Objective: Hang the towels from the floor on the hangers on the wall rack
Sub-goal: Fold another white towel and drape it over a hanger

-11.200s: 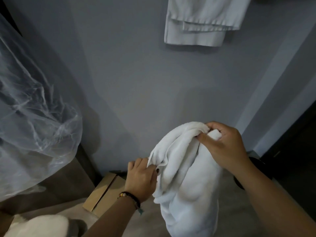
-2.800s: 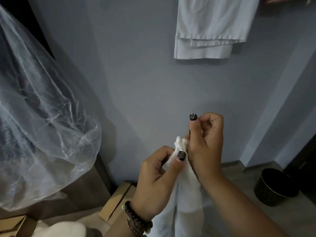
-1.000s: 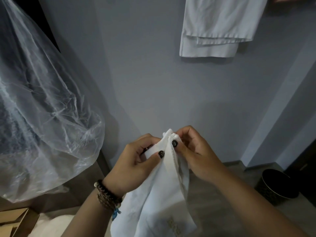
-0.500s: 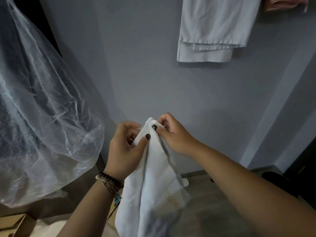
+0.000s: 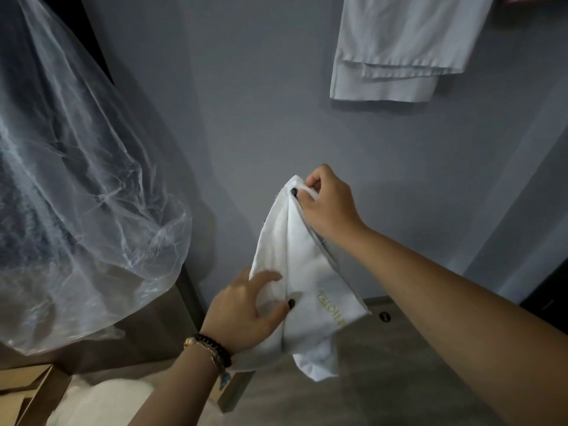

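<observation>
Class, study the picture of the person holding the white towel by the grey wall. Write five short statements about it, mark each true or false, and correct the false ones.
1. The right hand pinches the top of the white towel. True.
2. The left hand hangs at the person's side, away from the towel. False: it touches the towel lower down, thumb on the front.
3. Another pale towel hangs on the wall, up and to the right. True.
4. The held towel is plain, without lettering. False: gold lettering shows near its lower edge.
5. The beaded bracelet is on the right wrist. False: it is on the left wrist.
</observation>
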Tool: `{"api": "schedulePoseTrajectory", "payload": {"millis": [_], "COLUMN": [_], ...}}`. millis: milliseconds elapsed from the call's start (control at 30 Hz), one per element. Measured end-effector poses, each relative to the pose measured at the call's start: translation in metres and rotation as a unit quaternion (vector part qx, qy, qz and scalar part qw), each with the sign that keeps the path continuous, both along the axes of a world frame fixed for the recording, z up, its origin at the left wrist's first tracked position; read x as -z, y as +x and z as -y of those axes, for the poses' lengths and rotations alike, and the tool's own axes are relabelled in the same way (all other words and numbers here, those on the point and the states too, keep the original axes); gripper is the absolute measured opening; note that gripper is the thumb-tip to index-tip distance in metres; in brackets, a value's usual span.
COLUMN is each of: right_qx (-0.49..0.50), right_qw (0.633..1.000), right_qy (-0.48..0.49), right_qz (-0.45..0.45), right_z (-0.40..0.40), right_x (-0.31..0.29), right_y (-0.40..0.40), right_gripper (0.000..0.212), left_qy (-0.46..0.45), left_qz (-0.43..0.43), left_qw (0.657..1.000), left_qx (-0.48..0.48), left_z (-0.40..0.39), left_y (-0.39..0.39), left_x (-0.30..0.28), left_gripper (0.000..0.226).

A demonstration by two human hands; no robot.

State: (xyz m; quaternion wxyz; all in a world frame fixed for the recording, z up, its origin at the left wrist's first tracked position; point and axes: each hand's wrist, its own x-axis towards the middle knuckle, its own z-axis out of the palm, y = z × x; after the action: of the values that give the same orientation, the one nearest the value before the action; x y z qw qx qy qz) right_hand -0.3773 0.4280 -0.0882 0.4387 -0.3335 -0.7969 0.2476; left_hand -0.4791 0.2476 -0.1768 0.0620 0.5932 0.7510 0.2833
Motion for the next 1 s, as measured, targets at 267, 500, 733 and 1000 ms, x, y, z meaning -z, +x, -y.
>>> {"api": "schedulePoseTrajectory", "payload": {"millis": [267,500,733,1000], "right_qx": [0.061,0.087,0.118,0.092], "right_qw": [0.998,0.994,0.979,0.959], "right_qy": [0.009,-0.012,-0.114,-0.195], "right_qz": [-0.030,-0.064,-0.119,-0.183], "right_z": [-0.017,-0.027,-0.058,-0.065], "right_x": [-0.008,-0.015,0.007,0.035], "right_y": [-0.001,0.015,0.060,0.094], "right_gripper": [0.013,0.013,0.017,0.015], "left_qy": [-0.044,-0.118,-0.063,-0.110], "left_qz": [0.061,0.042,0.109,-0.027], "left_qw": [0.981,0.973,0.992,0.993], "left_qx": [-0.178,-0.193,0.021,0.042], "left_z": [-0.036,-0.070,-0.065,-0.062], "left_y": [0.046,0.068,0.010,0.008], "left_x": [0.023,0.038,0.056,0.076], "left_gripper": [0.089,0.103,0.035,0.045]}}
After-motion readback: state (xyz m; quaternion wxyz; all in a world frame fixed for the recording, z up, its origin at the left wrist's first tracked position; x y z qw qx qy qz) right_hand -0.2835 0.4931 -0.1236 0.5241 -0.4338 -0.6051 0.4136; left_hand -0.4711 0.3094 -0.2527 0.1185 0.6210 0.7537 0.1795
